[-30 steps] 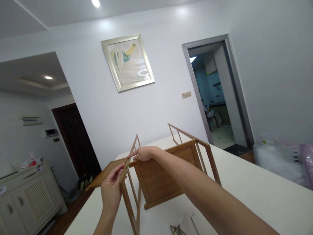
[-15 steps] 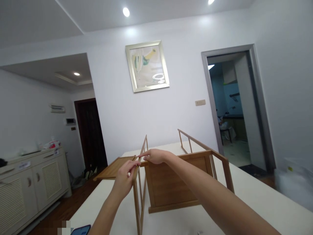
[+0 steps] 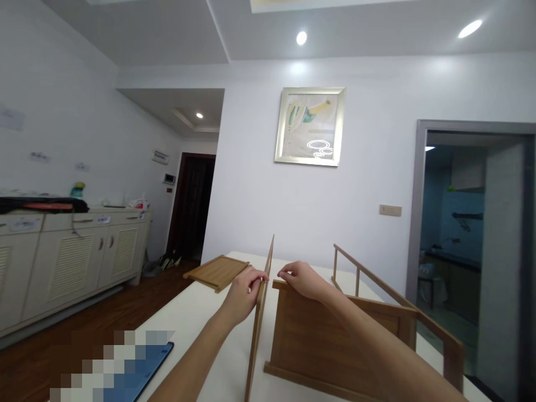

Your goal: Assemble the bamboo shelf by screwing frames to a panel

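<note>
My left hand [image 3: 247, 287] is closed on the upper edge of a slim wooden side frame [image 3: 256, 335], which stands nearly edge-on to me. To the right, a brown wooden panel [image 3: 326, 335] stands upright, joined at its far end to a second wooden side frame [image 3: 439, 329]. A narrow gap separates the panel's near-left edge from the frame in my left hand. My right hand [image 3: 304, 279] is over the panel's top left corner, its thumb and fingertips pinched together; anything between them is too small to make out.
All this stands on a white table [image 3: 201, 318]. Another wooden panel [image 3: 218, 272] lies flat at the table's left edge. A phone [image 3: 146, 374], partly pixelated, is at the front left. Beyond are a white cabinet [image 3: 87, 251] and a doorway [image 3: 452, 268].
My view has swung to the left. The side frame in my left hand has come apart from the panel's edge, and my right hand has drawn back from that frame.
</note>
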`<action>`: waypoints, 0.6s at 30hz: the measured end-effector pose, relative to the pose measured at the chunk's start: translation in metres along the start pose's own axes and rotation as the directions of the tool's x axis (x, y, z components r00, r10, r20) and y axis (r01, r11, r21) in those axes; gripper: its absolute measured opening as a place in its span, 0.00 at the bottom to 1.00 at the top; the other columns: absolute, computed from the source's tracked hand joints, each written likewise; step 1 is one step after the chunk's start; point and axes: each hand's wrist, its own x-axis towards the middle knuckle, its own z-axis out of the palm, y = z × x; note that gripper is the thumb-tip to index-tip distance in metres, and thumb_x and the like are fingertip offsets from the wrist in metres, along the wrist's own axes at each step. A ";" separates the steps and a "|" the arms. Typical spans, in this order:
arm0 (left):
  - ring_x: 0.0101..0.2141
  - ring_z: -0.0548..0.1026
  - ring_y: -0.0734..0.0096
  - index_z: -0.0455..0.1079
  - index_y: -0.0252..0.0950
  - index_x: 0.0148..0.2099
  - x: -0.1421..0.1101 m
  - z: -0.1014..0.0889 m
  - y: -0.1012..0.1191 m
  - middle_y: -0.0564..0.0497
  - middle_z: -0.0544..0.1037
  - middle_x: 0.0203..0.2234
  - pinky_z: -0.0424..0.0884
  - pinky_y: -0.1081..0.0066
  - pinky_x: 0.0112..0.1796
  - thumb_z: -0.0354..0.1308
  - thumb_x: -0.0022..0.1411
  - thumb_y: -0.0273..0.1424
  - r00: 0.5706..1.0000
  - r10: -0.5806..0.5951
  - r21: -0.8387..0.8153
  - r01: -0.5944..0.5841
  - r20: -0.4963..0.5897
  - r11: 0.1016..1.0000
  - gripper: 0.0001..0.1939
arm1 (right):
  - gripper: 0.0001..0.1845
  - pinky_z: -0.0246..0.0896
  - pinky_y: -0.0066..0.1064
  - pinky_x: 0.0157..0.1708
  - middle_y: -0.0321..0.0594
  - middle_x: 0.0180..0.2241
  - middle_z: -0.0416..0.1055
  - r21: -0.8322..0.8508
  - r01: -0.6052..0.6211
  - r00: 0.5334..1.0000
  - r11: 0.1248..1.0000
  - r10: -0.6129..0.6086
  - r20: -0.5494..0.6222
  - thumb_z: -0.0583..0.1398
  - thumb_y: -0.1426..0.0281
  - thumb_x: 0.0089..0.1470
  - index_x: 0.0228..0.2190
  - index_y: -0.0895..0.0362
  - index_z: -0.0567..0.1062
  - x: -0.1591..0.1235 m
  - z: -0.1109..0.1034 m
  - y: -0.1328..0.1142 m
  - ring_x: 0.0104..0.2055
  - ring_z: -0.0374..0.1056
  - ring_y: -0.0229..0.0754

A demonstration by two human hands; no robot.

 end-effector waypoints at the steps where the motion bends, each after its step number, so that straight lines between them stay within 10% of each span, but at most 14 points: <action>1: 0.32 0.70 0.71 0.73 0.37 0.37 0.000 0.001 0.001 0.50 0.73 0.30 0.64 0.72 0.35 0.47 0.61 0.25 1.000 0.010 -0.005 -0.010 -0.012 1.000 0.13 | 0.19 0.59 0.30 0.33 0.43 0.31 0.77 -0.021 0.006 1.000 1.000 -0.006 -0.003 0.53 0.61 0.55 0.32 0.57 0.80 0.000 0.000 -0.002 0.32 0.68 0.41; 18: 0.28 0.69 0.75 0.76 0.36 0.37 -0.001 0.001 -0.008 0.51 0.72 0.28 0.65 0.75 0.33 0.47 0.58 0.19 0.994 0.047 -0.066 -0.054 -0.103 0.996 0.17 | 0.24 0.52 0.29 0.27 0.36 0.21 0.69 -0.094 -0.043 0.996 0.995 0.050 0.071 0.51 0.53 0.53 0.30 0.57 0.78 0.007 0.001 -0.014 0.25 0.59 0.38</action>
